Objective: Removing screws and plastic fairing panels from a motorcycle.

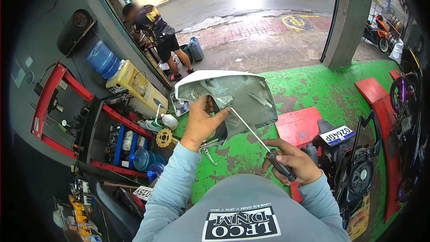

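The left hand [202, 120], partly closed, grips the near edge of a white panel [246, 90], thumb stretched out beside the tip of a screwdriver [280, 165]. The right hand [298, 160] is wrapped around the screwdriver's dark handle. The panel sits ahead of the person, its grey hollow side showing, above a green floor [293, 85]. Rightward lies a red ramp [295, 123]; beyond, left, a co-worker [154, 24] bends.

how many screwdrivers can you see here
1: the screwdriver in the right hand, its tip near the left hand. Others may be hidden among the clutter.
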Tool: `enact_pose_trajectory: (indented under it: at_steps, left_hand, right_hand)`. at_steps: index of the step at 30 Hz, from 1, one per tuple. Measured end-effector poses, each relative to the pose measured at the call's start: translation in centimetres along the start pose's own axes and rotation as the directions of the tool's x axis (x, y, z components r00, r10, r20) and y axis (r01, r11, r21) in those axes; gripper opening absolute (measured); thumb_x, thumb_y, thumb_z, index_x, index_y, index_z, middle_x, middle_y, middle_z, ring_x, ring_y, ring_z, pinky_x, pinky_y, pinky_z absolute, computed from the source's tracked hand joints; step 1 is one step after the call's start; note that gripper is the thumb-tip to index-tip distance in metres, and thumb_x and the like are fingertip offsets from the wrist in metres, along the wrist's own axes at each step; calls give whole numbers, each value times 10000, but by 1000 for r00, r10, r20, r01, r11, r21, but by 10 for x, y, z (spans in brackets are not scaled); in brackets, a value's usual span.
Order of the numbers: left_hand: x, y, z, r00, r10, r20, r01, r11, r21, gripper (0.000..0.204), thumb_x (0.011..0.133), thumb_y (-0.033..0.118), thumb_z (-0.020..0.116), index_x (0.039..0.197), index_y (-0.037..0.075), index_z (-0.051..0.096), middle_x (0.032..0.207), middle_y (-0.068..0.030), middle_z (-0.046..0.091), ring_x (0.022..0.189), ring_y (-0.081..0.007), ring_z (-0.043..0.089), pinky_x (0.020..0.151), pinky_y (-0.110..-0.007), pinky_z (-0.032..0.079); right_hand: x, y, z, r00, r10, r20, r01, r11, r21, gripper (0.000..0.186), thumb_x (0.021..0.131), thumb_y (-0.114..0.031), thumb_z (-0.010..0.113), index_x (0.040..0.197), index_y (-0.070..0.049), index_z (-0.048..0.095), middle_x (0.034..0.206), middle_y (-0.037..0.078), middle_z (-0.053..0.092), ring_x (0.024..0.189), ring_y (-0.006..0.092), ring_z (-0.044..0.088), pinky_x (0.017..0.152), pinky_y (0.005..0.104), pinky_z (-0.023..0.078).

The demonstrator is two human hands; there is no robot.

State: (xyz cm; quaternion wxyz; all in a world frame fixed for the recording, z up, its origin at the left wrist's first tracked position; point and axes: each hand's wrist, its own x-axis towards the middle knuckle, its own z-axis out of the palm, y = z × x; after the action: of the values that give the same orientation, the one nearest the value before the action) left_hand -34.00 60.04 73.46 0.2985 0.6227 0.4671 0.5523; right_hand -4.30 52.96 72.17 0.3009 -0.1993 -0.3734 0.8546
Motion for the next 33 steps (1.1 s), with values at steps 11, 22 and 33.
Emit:
enact_pose_trajectory:
  at_steps: [11,22,33]
  left_hand:
    - [8,-21,17,996,-34,-77,59,934,353,511,765,396,855,894,-73,700,742,-175,705,661,-226,659,631,-370,508]
    - [13,-12,20,991,124,58,-134,789,599,433,771,355,839,829,-46,688,649,-192,655,568,-342,646,539,-394,486]
    - [12,-21,32,991,106,-83,-57,888,456,405,759,298,845,841,-67,689,659,-210,664,561,-345,641,549,-411,480]
  right_hand:
    - [7,2,-6,992,21,-124,-64,932,-357,445,1089,-304,441,1459,-55,449,883,94,673,452,71,480,393,227,383]
    - [15,18,-12,825,-564,-26,6,54,-999,441,947,-194,660,1368,-78,592,766,128,626,640,272,630,592,393,493]
    - [19,20,-20,778,-623,-80,3,131,-991,334,874,-192,738,1111,-7,593,862,167,636,849,383,643,708,477,510]
